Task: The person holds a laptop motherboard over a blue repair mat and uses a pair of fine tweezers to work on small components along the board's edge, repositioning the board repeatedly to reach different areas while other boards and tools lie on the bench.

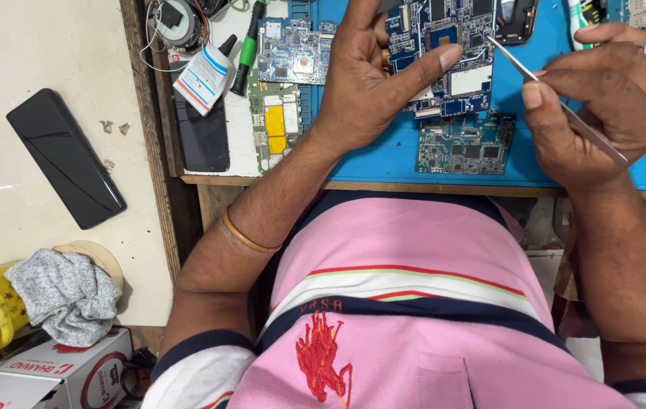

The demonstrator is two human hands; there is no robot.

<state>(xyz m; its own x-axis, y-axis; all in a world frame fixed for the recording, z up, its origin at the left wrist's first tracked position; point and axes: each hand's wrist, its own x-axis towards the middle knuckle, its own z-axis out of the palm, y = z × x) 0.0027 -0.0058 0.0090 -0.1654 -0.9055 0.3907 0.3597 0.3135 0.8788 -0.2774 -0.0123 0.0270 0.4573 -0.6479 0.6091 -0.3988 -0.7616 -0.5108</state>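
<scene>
Circuit board (444, 45), blue, sits above the blue work mat (383, 155), gripped by my left hand (364, 83), thumb pressed across its face. My right hand (603, 98) pinches metal tweezers (558, 102), their tip touching the board's right edge. A second board (465, 144) lies just below; a glue bottle (203, 76) lies well left.

A white cardboard box (57, 375) with red print lies bottom left. A white glue bottle (205, 76) with blue-red label lies on a dark phone screen (203, 136); another black phone screen (65, 157) is left.
</scene>
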